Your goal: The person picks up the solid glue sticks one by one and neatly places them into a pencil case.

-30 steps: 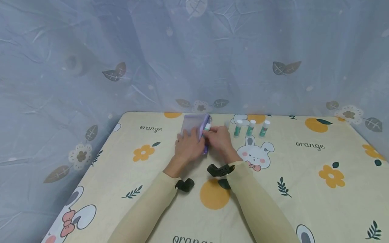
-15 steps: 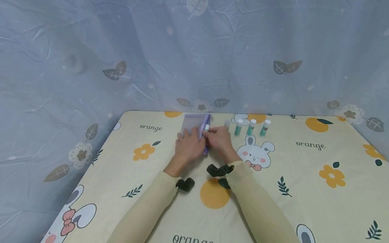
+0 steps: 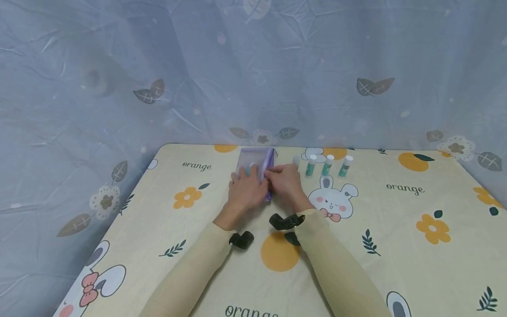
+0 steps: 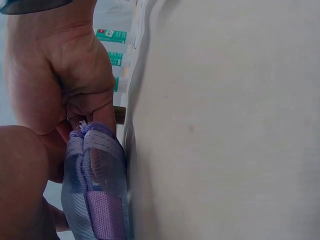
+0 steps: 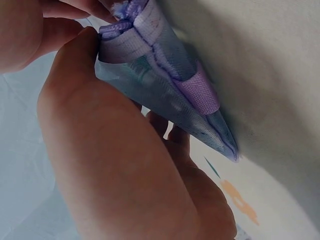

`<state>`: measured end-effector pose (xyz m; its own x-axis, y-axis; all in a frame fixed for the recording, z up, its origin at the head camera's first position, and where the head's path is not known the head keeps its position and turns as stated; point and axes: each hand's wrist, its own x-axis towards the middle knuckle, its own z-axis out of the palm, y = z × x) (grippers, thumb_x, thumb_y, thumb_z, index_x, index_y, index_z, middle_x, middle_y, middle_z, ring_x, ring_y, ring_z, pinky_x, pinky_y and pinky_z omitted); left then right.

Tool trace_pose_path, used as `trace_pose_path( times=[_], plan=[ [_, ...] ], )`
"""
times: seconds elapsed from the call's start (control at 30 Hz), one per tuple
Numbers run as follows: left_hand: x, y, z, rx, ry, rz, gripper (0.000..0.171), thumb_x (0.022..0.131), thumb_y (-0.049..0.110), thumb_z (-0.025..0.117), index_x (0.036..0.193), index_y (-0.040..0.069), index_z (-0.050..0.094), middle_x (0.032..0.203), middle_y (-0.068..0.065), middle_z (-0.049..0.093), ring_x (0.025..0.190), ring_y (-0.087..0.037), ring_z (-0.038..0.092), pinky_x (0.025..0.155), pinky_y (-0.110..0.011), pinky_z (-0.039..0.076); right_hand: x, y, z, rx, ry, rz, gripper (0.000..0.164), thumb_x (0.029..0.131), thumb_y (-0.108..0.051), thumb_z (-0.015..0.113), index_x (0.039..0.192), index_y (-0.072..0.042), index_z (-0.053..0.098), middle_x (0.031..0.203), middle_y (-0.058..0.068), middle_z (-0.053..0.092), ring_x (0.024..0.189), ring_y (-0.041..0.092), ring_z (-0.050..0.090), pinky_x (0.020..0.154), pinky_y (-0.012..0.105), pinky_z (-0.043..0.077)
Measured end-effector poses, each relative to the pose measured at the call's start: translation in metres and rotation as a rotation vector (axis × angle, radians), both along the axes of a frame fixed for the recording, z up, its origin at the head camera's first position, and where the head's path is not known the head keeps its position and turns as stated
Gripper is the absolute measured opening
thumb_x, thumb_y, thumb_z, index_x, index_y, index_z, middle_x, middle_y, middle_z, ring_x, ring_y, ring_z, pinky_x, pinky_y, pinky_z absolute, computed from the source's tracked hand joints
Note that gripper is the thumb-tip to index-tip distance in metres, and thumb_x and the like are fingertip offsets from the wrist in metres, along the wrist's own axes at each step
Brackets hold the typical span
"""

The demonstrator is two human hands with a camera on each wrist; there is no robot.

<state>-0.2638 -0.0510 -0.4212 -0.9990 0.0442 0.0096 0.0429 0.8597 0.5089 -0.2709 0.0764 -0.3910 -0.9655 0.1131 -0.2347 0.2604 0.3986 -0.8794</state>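
Observation:
A purple-edged mesh zip pouch (image 3: pixel 257 155) lies on the cloth before me. My left hand (image 3: pixel 246 189) covers its near part, fingers spread over the mesh; in the right wrist view its thumb pinches the purple zipper edge of the pouch (image 5: pixel 135 47). Through the mesh, a glue stick (image 3: pixel 248 171) shows white and green beside my left fingers. My right hand (image 3: pixel 284 179) holds the pouch's right edge between thumb and fingers. From the left wrist view, the right hand (image 4: pixel 75 70) is curled at the pouch's zipper end, its fingertips partly hidden.
Three glue sticks with white caps and green labels, one of them this stick (image 3: pixel 327 166), stand right of my right hand. A pale translucent tube (image 3: pixel 295 161) shows just behind that hand. The patterned tablecloth (image 3: pixel 356 273) ends at a blue-grey curtain (image 3: pixel 253 79).
The glue stick that stuck out at the pouch's right edge has gone inside, farther left under the mesh. Both hands stay in nearly the same place.

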Motion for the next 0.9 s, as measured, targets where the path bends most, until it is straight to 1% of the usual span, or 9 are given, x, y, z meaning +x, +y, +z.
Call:
trace_pose_path(
  times=[0.17,0.33,0.43,0.57,0.6,0.67,0.73,0.8,0.9],
  plan=[
    [0.001,0.000,0.002,-0.007,0.009,0.000,0.074,0.103,0.056,0.049,0.162,0.014,0.036,0.154,-0.028,0.041,0.131,-0.051,0.044,0.111,-0.067,0.040,-0.001,0.001,0.000,0.051,0.040,0.026,0.037,0.105,-0.025,0.066,0.137,-0.007,0.071,0.131,0.015,0.075,0.114,0.027,0.072,0.098,0.038,0.057],
    [-0.001,0.000,0.001,0.002,0.001,-0.004,0.076,0.100,0.054,0.055,0.162,0.014,0.036,0.154,-0.029,0.041,0.132,-0.051,0.044,0.111,-0.068,0.039,-0.001,0.003,0.003,0.123,0.091,0.051,0.039,0.104,-0.024,0.065,0.139,-0.005,0.069,0.136,0.017,0.073,0.120,0.029,0.071,0.103,0.041,0.057],
    [-0.002,0.000,-0.001,0.001,-0.004,-0.006,0.075,0.101,0.051,0.055,0.162,0.013,0.036,0.154,-0.029,0.041,0.132,-0.051,0.043,0.112,-0.068,0.039,0.000,0.004,0.006,0.145,0.116,0.045,0.043,0.103,-0.026,0.066,0.140,-0.006,0.068,0.136,0.017,0.073,0.118,0.028,0.070,0.100,0.040,0.057],
    [-0.004,0.000,-0.003,-0.013,-0.002,-0.005,0.075,0.102,0.052,0.054,0.163,0.013,0.035,0.156,-0.029,0.040,0.133,-0.052,0.043,0.111,-0.067,0.039,0.001,0.003,0.012,0.139,0.144,0.033,0.047,0.101,-0.028,0.068,0.143,-0.008,0.067,0.131,0.016,0.075,0.111,0.028,0.071,0.092,0.039,0.057],
    [-0.004,0.000,-0.003,-0.016,-0.001,-0.004,0.076,0.101,0.052,0.053,0.163,0.013,0.034,0.156,-0.029,0.040,0.133,-0.052,0.043,0.111,-0.067,0.039,0.002,0.003,0.013,0.142,0.153,0.031,0.048,0.101,-0.029,0.068,0.143,-0.008,0.067,0.132,0.016,0.075,0.111,0.028,0.071,0.092,0.039,0.057],
    [-0.004,-0.001,-0.003,-0.021,-0.002,-0.005,0.077,0.101,0.053,0.053,0.164,0.013,0.033,0.157,-0.029,0.039,0.134,-0.053,0.043,0.111,-0.067,0.040,0.002,0.003,0.016,0.144,0.174,0.026,0.048,0.101,-0.031,0.068,0.143,-0.008,0.067,0.135,0.016,0.073,0.114,0.029,0.071,0.095,0.041,0.057],
    [-0.003,-0.001,-0.002,-0.016,-0.009,-0.006,0.077,0.102,0.051,0.052,0.165,0.013,0.032,0.158,-0.029,0.038,0.136,-0.053,0.042,0.112,-0.067,0.039,0.003,0.003,0.018,0.147,0.197,0.018,0.049,0.101,-0.033,0.069,0.143,-0.008,0.067,0.140,0.016,0.071,0.121,0.031,0.070,0.101,0.043,0.056],
    [-0.002,-0.002,-0.001,-0.003,-0.016,-0.008,0.076,0.102,0.048,0.052,0.166,0.013,0.031,0.159,-0.030,0.037,0.137,-0.054,0.040,0.113,-0.068,0.037,0.004,0.002,0.022,0.128,0.208,0.014,0.050,0.101,-0.034,0.069,0.144,-0.008,0.065,0.144,0.016,0.068,0.129,0.033,0.066,0.107,0.045,0.054],
    [-0.002,-0.002,-0.001,0.003,-0.023,-0.008,0.074,0.102,0.045,0.052,0.165,0.013,0.031,0.160,-0.030,0.036,0.138,-0.054,0.039,0.114,-0.069,0.036,0.006,0.001,0.027,0.088,0.218,0.010,0.052,0.101,-0.035,0.069,0.146,-0.010,0.064,0.147,0.014,0.067,0.138,0.033,0.061,0.113,0.047,0.050]
  ],
)
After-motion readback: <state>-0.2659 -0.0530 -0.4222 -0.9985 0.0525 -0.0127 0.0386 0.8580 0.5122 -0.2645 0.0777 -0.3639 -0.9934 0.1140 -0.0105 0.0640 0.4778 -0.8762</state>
